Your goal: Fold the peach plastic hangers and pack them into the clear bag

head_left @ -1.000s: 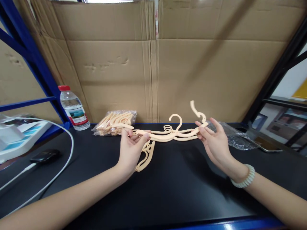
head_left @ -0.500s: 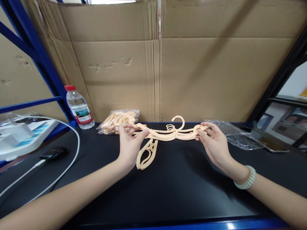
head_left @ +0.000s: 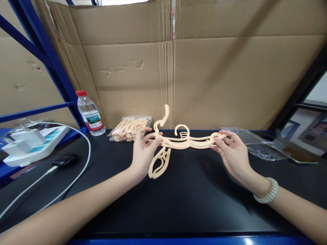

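With fingers (head_left: 154,144) of left hand (head_left: 141,150) and right hand (head_left: 236,153) pinched tight on opposite ends of folding hanger (head_left: 178,145), seemingly spread except upraised left tip (head_left: 166,114), with collapsed hanger (head_left: 166,165) in front of it unopened.

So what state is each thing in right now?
Held folding hanger: extended, left end piece upturned
Left hand: pinching hanger's left side
Right hand: pinching its right end
Loose folding hanger: folded, lying down
Bagged hangers: bundled, wrapped
Water bottle: capped, standing
Power strip: adapters inserted
Clear plastic wrapper: crumpled
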A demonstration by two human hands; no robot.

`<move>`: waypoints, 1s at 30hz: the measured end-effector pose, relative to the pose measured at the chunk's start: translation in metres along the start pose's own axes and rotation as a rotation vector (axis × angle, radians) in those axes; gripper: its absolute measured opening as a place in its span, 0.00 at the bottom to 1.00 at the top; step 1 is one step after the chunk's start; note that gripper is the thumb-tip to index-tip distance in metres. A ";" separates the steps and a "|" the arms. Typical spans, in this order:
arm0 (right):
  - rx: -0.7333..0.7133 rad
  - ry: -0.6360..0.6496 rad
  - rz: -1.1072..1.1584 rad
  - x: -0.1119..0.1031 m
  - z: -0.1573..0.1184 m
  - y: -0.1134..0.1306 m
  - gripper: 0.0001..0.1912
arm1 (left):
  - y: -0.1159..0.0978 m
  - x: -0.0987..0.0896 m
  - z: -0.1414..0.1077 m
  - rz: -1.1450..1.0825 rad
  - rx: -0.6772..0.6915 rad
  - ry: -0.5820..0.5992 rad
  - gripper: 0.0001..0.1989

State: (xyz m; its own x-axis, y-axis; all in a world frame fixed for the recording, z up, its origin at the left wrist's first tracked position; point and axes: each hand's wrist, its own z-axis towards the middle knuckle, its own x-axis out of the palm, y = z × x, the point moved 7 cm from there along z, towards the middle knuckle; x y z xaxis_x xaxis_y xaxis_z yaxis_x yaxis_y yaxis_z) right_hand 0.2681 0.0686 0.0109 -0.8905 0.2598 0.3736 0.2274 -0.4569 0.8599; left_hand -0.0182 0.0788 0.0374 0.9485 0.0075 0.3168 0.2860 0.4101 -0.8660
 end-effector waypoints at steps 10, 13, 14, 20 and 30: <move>-0.007 -0.006 -0.020 -0.003 0.001 0.000 0.18 | 0.011 -0.003 -0.002 0.055 -0.052 -0.008 0.14; 0.003 -0.010 -0.006 -0.002 0.001 -0.002 0.20 | 0.010 -0.002 -0.002 0.045 -0.038 0.002 0.15; 0.004 -0.009 -0.006 -0.002 0.000 -0.002 0.20 | 0.009 -0.001 -0.002 0.045 -0.037 0.005 0.15; -0.013 -0.003 -0.026 -0.001 -0.002 -0.004 0.20 | 0.014 0.009 -0.006 -0.031 -0.155 0.101 0.25; 0.039 0.144 -0.064 0.015 -0.015 -0.004 0.18 | 0.014 0.029 -0.024 0.087 -0.215 0.262 0.28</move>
State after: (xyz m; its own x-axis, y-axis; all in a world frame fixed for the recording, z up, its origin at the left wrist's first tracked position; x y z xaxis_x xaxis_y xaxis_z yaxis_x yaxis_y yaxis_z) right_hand 0.2478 0.0619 0.0079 -0.9504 0.1612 0.2658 0.1808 -0.4091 0.8944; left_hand 0.0162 0.0630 0.0251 0.9654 -0.2115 0.1523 0.1983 0.2168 -0.9559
